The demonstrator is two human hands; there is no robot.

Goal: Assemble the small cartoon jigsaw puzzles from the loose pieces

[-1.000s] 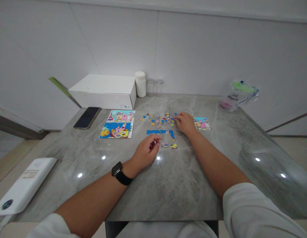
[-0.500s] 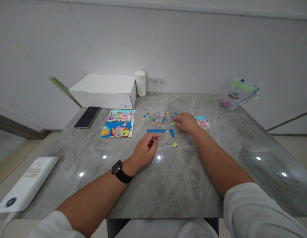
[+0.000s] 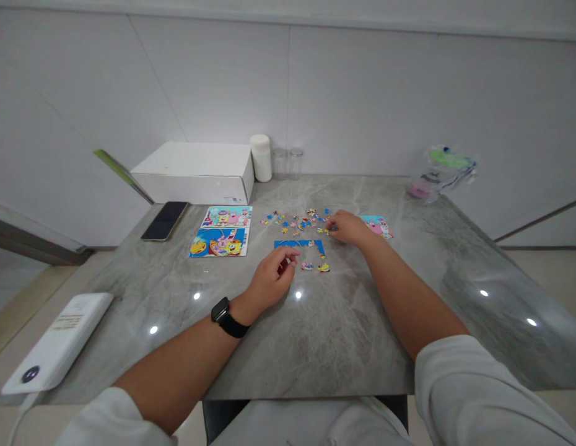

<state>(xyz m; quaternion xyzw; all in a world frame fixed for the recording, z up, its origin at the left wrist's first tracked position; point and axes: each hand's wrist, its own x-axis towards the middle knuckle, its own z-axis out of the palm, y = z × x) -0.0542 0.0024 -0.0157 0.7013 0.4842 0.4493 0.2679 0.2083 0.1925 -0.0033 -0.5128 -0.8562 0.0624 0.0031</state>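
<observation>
On the grey marble table a partly joined jigsaw puzzle (image 3: 292,243) shows a blue top edge and part of the right side. Beside its left edge rests my left hand (image 3: 275,275), fingers loosely curled and apart, with nothing seen in them. Two small joined clusters lie just below, one pink and blue (image 3: 307,266) and one yellow (image 3: 324,267). Loose puzzle pieces (image 3: 295,222) are scattered beyond the puzzle. At their right side my right hand (image 3: 348,228) reaches down, fingertips pinched on a small puzzle piece (image 3: 333,228) that they mostly hide.
Left of the pieces lies a cartoon picture sheet (image 3: 223,232), with a phone (image 3: 165,221) farther left. Another picture card (image 3: 381,226) is partly behind my right hand. A white box (image 3: 192,176), a white bottle (image 3: 261,158), glass jars (image 3: 295,164) and a plastic bag (image 3: 441,176) stand farther back. A power bank (image 3: 60,344) lies front left.
The view has shifted slightly. Both hands stay in nearly the same places, my right hand still at the edge of the loose pieces.
</observation>
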